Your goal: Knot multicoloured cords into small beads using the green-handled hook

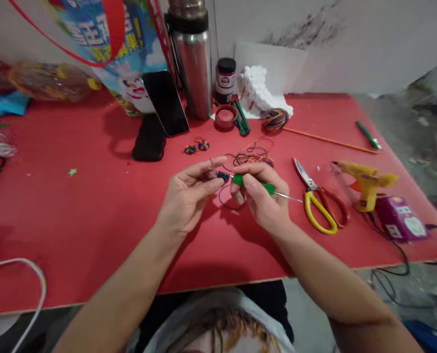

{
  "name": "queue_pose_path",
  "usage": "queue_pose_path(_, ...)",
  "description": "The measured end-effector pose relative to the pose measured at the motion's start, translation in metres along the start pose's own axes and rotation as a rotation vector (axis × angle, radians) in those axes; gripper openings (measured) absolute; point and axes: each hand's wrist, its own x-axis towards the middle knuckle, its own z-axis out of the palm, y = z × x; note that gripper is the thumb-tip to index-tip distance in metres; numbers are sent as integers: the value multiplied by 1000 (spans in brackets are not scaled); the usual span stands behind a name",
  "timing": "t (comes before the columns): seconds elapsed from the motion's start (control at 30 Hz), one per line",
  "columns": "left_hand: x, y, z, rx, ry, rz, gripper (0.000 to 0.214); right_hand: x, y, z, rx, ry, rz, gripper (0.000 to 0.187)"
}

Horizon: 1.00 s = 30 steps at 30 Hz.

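Observation:
My left hand (191, 192) pinches a small knot of multicoloured yarn (223, 175) between thumb and fingers above the red table (93, 206). My right hand (260, 193) grips a green-handled crochet hook (253, 185), its metal shaft sticking out to the right and its tip at the yarn piece. A dark thread loops down onto the table under the hands. Loose multicoloured yarn (253, 156) lies just behind them. Two small finished yarn pieces (197, 146) sit a little further back.
Yellow-handled scissors (316, 201), a yellow glue gun (363, 184) and a purple box (400, 220) lie to the right. At the back stand a steel flask (193, 63), a dark jar (226, 78), a propped phone (166, 103), a yarn ball (275, 119) and white foam (258, 90). A white cable (31, 279) lies front left.

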Motion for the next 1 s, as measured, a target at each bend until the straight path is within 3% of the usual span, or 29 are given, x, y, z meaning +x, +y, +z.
queue_pose_path(0.13, 1, -2, 1, -36, -4, 3, 47, -4, -4, 1, 25, -22, 7, 18)
queue_pose_path(0.23, -1, -2, 3, -49, -13, -22, 50, -8, -9, 2, -84, -79, -59, 20)
queue_pose_path(0.33, -4, -4, 7, -55, 8, 10, 50, -8, -10, 4, -165, -23, -94, 21)
queue_pose_path(0.43, -7, -6, 10, -41, 43, 93, 46, -4, -7, 5, -110, 66, -62, 19)
queue_pose_path(0.57, -8, -7, 11, -3, 45, 150, 43, -1, -2, 4, -23, 39, -26, 20)
queue_pose_path(0.87, -9, 0, 8, 36, 50, 103, 37, -2, -5, 9, 70, -14, 22, 19)
queue_pose_path(1.0, -9, 3, 9, -3, 54, 64, 37, -1, -8, 7, -59, -17, 7, 23)
